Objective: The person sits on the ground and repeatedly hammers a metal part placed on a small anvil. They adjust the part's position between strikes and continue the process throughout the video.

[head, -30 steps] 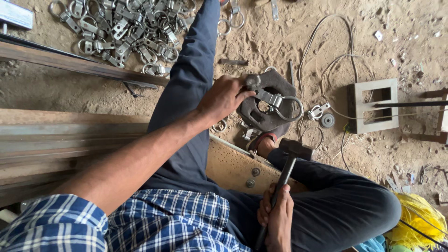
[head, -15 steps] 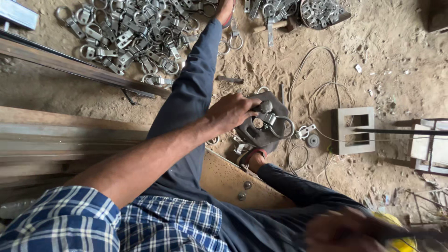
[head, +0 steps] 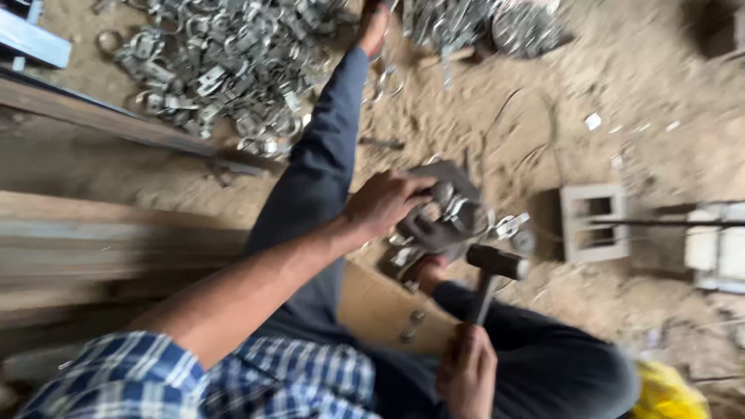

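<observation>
A: The left hand (head: 384,203) pinches a metal clamp (head: 454,213) on the dark iron block (head: 423,229), fingers curled right beside it.

B: And the right hand (head: 466,372) is fisted round the hammer (head: 493,271), its head just above. A glancing blow could hit those fingers or flick the clamp into the sand (head: 621,101).

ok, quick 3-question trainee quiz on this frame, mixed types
1. True or false: the right hand grips a hammer by its handle.
2. What does the left hand rest on? A) the metal clamp piece on the dark block, B) the pile of metal clamps, C) the hollow square frame
3. Fill in: the hammer head lies just to the ____ of the clamp piece in the picture.

Key: 1 true; 2 A; 3 right
</observation>
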